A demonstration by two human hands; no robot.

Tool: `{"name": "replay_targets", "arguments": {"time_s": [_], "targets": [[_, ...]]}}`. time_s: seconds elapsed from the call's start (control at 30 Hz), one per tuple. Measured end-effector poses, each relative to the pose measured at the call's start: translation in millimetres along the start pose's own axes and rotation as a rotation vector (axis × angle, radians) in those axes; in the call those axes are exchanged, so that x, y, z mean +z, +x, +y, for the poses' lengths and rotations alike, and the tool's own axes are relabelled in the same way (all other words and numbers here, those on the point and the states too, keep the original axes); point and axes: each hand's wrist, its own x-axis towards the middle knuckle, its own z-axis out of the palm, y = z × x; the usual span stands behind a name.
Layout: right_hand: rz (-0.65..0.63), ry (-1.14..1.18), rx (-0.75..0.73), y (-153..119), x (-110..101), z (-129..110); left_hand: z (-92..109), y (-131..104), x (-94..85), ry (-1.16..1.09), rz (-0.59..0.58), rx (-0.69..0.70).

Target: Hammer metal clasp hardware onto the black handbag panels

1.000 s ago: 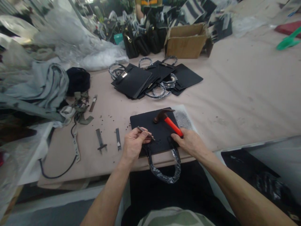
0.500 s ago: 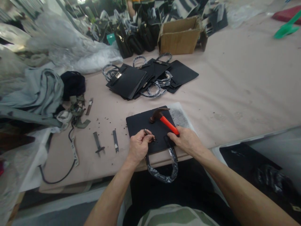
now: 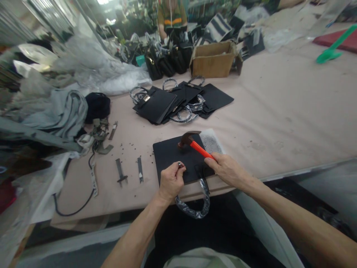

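Note:
A black bag panel [image 3: 167,152] lies flat at the table's front edge, its plastic-wrapped handle [image 3: 194,214] hanging over the edge. My left hand [image 3: 172,179] is closed on a small metal hole punch [image 3: 179,163], held upright over the panel; its lower end is hidden by my fingers. My right hand [image 3: 226,168] grips the orange handle of a claw hammer [image 3: 200,150], whose head is above the panel, beyond the punch. Under the panel's right side shows a pale, pitted pad [image 3: 212,141].
Left of the panel lie a two-pronged metal tool [image 3: 121,172] and a flat punch [image 3: 140,169]. Behind is a pile of black bag panels [image 3: 158,104], then a cardboard box [image 3: 213,61]. A green plastic scoop [image 3: 329,55] is at far right. A person [image 3: 171,16] is in the background.
The view has tilted up a little. My left hand has turned, with the punch now more upright. The hammer stays over the panel in my right hand.

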Motion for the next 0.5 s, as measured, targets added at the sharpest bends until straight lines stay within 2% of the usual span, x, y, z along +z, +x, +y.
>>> {"name": "replay_targets", "arguments": {"time_s": [0.1, 0.17, 0.3, 0.4, 0.47, 0.5], "targets": [[0.070, -0.039, -0.070, -21, -22, -19, -2, -1, 0.3, 0.017, -0.013, 0.040], [0.104, -0.082, -0.106, -38, -28, -27, -3, -2, -0.1, 0.021, -0.034, 0.065], [0.101, -0.234, -0.154, -62, -24, -22, -4, -4, 0.8, 0.033, -0.041, 0.088], [0.087, -0.300, -0.162, -69, -34, -21, -4, -4, 1.9, 0.031, -0.022, 0.095], [0.179, -0.255, -0.180, -74, -51, -31, -3, -4, 1.9, 0.018, -0.020, 0.093], [0.270, -0.212, -0.187, -78, -59, -37, -3, -3, 1.9, 0.011, -0.025, 0.093]]}}
